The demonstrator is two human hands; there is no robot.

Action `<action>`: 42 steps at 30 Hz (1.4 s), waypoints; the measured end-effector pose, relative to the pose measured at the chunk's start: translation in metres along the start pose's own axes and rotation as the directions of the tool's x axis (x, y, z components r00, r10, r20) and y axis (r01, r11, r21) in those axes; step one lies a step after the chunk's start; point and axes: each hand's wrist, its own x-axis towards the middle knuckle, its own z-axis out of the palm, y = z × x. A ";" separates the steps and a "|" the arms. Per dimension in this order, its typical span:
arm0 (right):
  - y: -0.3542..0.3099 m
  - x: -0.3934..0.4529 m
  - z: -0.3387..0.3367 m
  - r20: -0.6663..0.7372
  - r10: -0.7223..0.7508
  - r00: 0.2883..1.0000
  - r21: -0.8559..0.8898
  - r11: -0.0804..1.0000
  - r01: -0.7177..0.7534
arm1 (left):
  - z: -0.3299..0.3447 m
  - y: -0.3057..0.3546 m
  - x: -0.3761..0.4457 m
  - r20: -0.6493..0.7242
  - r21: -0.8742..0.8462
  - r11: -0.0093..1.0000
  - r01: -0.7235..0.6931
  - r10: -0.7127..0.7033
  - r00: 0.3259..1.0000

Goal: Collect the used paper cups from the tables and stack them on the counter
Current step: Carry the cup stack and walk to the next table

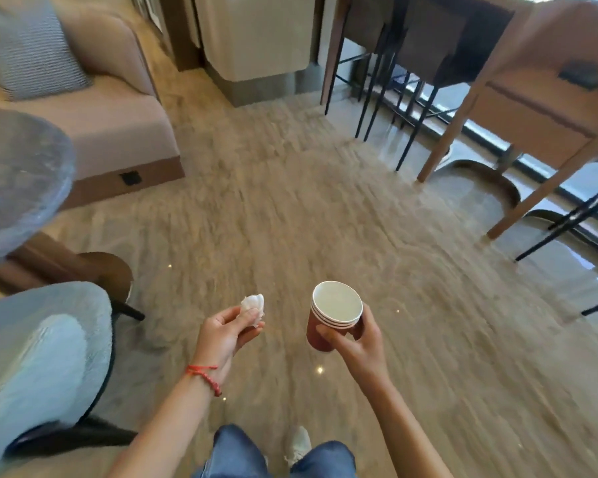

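Stacked paper cups [332, 315] upright in right hand [356, 339] grip

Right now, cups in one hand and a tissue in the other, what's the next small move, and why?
Probably keep walking across the open floor to find the counter, which isn't clearly in view. The right hand already grips nested red paper cups, and the left hand pinches a crumpled tissue, so neither can take more.
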 end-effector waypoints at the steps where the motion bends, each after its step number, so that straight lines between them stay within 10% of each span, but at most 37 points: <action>1: -0.001 0.010 0.002 0.040 0.002 0.999 -0.001 1.000 -0.002 | 0.000 0.001 0.002 -0.035 -0.016 1.000 -0.011 0.010 0.999; 33: -0.064 0.388 0.293 0.433 0.022 0.901 -0.071 0.997 0.010 | -0.088 0.233 0.328 -0.385 -0.166 0.972 -0.165 0.090 0.919; 42: -0.079 0.520 0.385 0.684 0.024 0.729 -0.106 0.992 0.067 | -0.092 0.290 0.416 -0.618 -0.272 0.913 -0.303 0.075 0.782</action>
